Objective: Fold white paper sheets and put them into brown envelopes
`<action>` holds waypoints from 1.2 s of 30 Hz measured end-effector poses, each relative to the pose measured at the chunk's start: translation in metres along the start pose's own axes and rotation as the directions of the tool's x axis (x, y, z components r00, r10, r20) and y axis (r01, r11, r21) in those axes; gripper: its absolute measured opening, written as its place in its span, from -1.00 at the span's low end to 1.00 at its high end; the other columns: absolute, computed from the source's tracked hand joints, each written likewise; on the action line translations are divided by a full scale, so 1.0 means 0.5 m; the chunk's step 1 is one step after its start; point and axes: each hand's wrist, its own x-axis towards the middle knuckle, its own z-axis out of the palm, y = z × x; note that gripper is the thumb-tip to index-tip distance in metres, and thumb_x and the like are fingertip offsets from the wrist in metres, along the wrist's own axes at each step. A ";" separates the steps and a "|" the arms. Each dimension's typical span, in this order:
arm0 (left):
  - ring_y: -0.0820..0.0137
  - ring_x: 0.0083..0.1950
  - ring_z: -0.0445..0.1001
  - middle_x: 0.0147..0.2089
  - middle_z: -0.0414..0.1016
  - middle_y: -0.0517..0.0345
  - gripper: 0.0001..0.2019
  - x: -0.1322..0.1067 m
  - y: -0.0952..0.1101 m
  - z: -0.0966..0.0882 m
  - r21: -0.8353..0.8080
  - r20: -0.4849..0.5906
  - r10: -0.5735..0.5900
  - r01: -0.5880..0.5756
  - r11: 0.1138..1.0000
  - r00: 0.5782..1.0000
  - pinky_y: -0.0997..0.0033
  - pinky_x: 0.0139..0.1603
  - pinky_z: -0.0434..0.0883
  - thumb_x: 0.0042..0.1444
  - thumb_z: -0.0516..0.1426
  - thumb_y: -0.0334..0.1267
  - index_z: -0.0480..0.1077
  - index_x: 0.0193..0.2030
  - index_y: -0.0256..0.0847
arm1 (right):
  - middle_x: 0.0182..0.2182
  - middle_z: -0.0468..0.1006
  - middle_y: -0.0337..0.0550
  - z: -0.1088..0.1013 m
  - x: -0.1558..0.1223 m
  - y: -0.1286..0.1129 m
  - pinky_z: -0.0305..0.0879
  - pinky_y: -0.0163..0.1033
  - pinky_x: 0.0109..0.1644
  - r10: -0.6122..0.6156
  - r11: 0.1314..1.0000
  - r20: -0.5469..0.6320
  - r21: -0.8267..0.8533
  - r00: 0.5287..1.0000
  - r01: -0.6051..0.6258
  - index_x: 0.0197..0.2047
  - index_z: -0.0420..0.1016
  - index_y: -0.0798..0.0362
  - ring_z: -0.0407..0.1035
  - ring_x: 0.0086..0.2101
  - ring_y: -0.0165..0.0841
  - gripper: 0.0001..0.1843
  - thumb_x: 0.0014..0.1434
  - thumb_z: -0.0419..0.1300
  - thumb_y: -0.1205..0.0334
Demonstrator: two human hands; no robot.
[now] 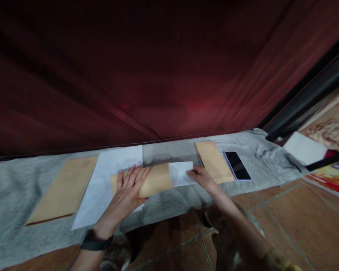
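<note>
A tan envelope lies on a grey cloth. My left hand rests flat on its left half, fingers stretched out. A folded white paper sticks out of the envelope's right end. My right hand pinches the paper's right edge. A black band is on my left wrist.
A stack of tan envelopes and white sheets lie at the left. More tan envelopes and a dark phone lie at the right. A dark red curtain hangs behind. Tiled floor shows in front.
</note>
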 end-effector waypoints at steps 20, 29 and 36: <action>-0.10 0.52 -0.01 0.49 0.08 -0.21 0.08 0.028 0.044 0.016 -0.080 0.033 0.029 -0.026 0.996 0.999 -0.29 0.45 -0.13 -0.03 0.29 -0.17 -0.24 0.54 -0.09 | -0.42 0.44 -0.24 0.071 -0.004 0.020 0.26 -0.28 -0.29 -0.171 0.984 -0.240 -0.097 0.956 0.152 -0.47 0.50 0.00 0.34 -0.38 -0.36 -0.77 -0.02 0.31 0.01; -0.12 0.51 0.01 0.48 0.08 -0.24 0.06 0.034 0.053 0.017 -0.110 0.027 0.040 -0.036 0.993 0.999 -0.30 0.45 -0.11 -0.04 0.28 -0.19 -0.21 0.53 -0.11 | -0.48 0.49 -0.25 0.093 -0.003 0.031 0.24 -0.28 -0.39 -0.081 0.996 -0.158 0.009 0.984 0.084 -0.41 0.52 -0.04 0.33 -0.48 -0.35 -0.84 0.03 0.24 0.06; -0.12 0.51 0.01 0.48 0.09 -0.25 0.04 0.040 0.059 0.014 -0.106 0.026 0.049 -0.046 0.993 0.998 -0.30 0.45 -0.11 -0.04 0.29 -0.20 -0.17 0.53 -0.12 | -0.39 0.55 -0.23 0.102 -0.001 0.038 0.27 -0.25 -0.30 -0.156 0.983 -0.206 -0.127 0.966 0.132 -0.37 0.53 -0.07 0.40 -0.38 -0.29 -0.89 0.10 0.21 0.12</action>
